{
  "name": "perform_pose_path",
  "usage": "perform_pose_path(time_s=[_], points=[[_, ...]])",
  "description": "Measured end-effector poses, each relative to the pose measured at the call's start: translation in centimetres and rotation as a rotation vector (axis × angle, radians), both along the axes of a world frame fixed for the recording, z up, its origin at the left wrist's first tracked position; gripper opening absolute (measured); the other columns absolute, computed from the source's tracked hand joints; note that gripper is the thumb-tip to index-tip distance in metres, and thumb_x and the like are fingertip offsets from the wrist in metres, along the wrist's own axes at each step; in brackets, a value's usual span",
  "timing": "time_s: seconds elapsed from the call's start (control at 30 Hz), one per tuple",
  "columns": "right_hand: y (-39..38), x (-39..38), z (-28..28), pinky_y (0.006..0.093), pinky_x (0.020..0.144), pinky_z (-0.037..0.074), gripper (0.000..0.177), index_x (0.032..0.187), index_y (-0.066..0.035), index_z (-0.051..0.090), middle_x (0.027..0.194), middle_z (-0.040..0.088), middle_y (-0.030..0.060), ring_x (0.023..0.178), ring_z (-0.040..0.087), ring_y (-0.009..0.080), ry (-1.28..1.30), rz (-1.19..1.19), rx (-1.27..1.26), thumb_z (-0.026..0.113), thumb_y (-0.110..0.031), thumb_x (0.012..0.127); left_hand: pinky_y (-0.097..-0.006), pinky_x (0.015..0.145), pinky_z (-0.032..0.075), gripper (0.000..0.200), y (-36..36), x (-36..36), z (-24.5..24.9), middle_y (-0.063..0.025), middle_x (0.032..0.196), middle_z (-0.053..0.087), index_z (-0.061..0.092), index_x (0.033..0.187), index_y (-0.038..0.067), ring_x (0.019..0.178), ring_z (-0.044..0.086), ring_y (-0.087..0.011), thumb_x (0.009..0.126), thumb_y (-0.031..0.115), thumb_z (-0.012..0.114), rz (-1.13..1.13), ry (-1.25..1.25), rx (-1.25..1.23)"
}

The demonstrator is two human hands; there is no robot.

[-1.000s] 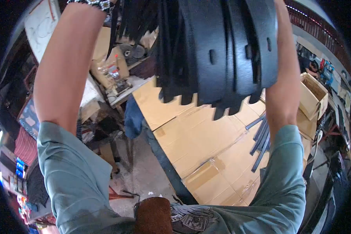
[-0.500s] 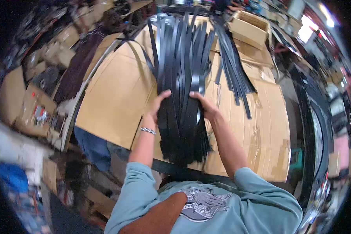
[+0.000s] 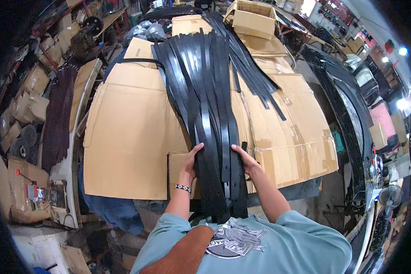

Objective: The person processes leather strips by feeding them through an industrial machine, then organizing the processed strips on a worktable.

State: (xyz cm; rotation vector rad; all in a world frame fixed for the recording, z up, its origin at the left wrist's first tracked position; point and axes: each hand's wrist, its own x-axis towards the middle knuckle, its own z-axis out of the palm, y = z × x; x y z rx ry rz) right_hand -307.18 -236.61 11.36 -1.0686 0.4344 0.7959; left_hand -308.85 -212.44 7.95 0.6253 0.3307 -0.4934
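Note:
A thick bundle of long black strips (image 3: 201, 86), like leather belt straps, runs from the far part of the cardboard down to my shirt. My left hand (image 3: 192, 162) grips its left edge, thumb on top, with a patterned bracelet at the wrist. On the opposite edge, my right hand (image 3: 246, 160) clasps the bundle the same way; the fingers of both hands are partly hidden underneath. The near ends hang past the table edge by my chest, while the far ends fan out. To the right lies a second group of black strips (image 3: 253, 73), apart from my hands.
Flattened cardboard sheets (image 3: 128, 137) cover the work table. An open cardboard box (image 3: 251, 20) stands at the far right. Dark brown strips (image 3: 59, 114) hang at the left, and blue cloth (image 3: 114, 212) droops below the near left edge. Black sheet material (image 3: 338, 100) lies beyond the right side.
Both hands have drawn the bundle nearer my body. Its far ends, upright and loosely spread before, now lie closer together and flatter. The view has shifted too.

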Motion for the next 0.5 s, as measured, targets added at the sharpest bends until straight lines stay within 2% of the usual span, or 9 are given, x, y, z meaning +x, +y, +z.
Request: perform_pose_path(time_s=[0.1, 0.2, 0.27, 0.3, 0.33, 0.37, 0.4, 0.5], points=[[-0.5, 0.5, 0.3, 0.0416, 0.102, 0.048, 0.073, 0.133, -0.003, 0.058, 0.131, 0.063, 0.0146, 0.114, 0.063, 0.0266, 0.006, 0.098, -0.057, 0.071, -0.053, 0.082, -0.0354, 0.077, 0.059, 0.042, -0.7, -0.2, 2.4, -0.0086, 0.099, 0.072, 0.067, 0.11, 0.004, 0.083, 0.07, -0.0219, 0.087, 0.038, 0.072, -0.01, 0.008, -0.04], [-0.4, 2.1, 2.2, 0.0403, 0.1, 0.049, 0.075, 0.132, -0.005, 0.059, 0.13, 0.064, 0.0134, 0.112, 0.063, 0.0268, -0.22, 0.066, -0.155, 0.074, -0.054, 0.078, -0.0351, 0.08, 0.058, 0.038, -1.4, 1.6, 3.0, -0.0072, 0.098, 0.071, 0.067, 0.108, 0.005, 0.084, 0.069, -0.0201, 0.088, 0.036, 0.071, 0.114, -0.221, 0.138], [-0.9, 5.4, 7.5, 0.0403, 0.097, 0.05, 0.078, 0.132, -0.006, 0.059, 0.127, 0.065, 0.0127, 0.108, 0.065, 0.0273, -0.278, 0.021, -0.167, 0.076, -0.055, 0.075, -0.034, 0.082, 0.057, 0.032, -1.0, 3.9, 10.7, -0.0067, 0.099, 0.07, 0.067, 0.106, 0.006, 0.086, 0.069, -0.0186, 0.088, 0.033, 0.07, 0.017, -0.397, 0.116], [-0.3, 6.2, 12.9, 0.0402, 0.096, 0.051, 0.073, 0.13, -0.006, 0.06, 0.125, 0.066, 0.0137, 0.106, 0.065, 0.0276, -0.302, 0.013, -0.107, 0.076, -0.053, 0.077, -0.0332, 0.081, 0.056, 0.028, -1.1, 4.7, 15.6, -0.0065, 0.1, 0.07, 0.068, 0.104, 0.007, 0.086, 0.068, -0.0182, 0.089, 0.031, 0.069, 0.044, -0.43, 0.052], [0.0, 7.3, 17.2, 0.0399, 0.095, 0.051, 0.067, 0.128, -0.006, 0.062, 0.123, 0.067, 0.0132, 0.105, 0.065, 0.028, -0.461, -0.034, -0.161, 0.076, -0.05, 0.079, -0.032, 0.084, 0.055, 0.029, -0.8, 6.8, 18.6, -0.006, 0.102, 0.07, 0.067, 0.108, 0.007, 0.091, 0.068, -0.0172, 0.089, 0.029, 0.069, 0.069, -0.523, 0.118], [-0.2, 9.3, 20.2, 0.0395, 0.095, 0.052, 0.061, 0.126, -0.006, 0.063, 0.122, 0.068, 0.0112, 0.104, 0.065, 0.0276, -0.393, 0.026, -0.059, 0.075, -0.047, 0.082, -0.0316, 0.086, 0.055, 0.03, -1.0, 7.0, 23.3, -0.006, 0.101, 0.069, 0.067, 0.111, 0.007, 0.095, 0.066, -0.017, 0.089, 0.028, 0.069, 0.135, -0.554, 0.189], [-0.3, 10.0, 23.4, 0.0395, 0.095, 0.051, 0.061, 0.126, -0.006, 0.063, 0.122, 0.067, 0.0111, 0.104, 0.065, 0.0274, -0.436, 0.032, -0.042, 0.074, -0.046, 0.082, -0.0313, 0.091, 0.053, 0.03, -0.6, 8.8, 25.3, -0.0073, 0.104, 0.069, 0.067, 0.112, 0.007, 0.101, 0.065, -0.017, 0.089, 0.027, 0.069, 0.062, -0.613, 0.181], [-1.5, 8.5, 28.5, 0.0395, 0.096, 0.051, 0.058, 0.126, -0.006, 0.063, 0.121, 0.067, 0.0111, 0.105, 0.064, 0.027, -0.587, 0.024, -0.046, 0.072, -0.045, 0.084, -0.0335, 0.089, 0.056, 0.03, -1.3, 11.7, 27.4, -0.011, 0.104, 0.071, 0.069, 0.106, 0.006, 0.095, 0.068, -0.0195, 0.09, 0.031, 0.068, 0.074, -0.524, 0.129]])
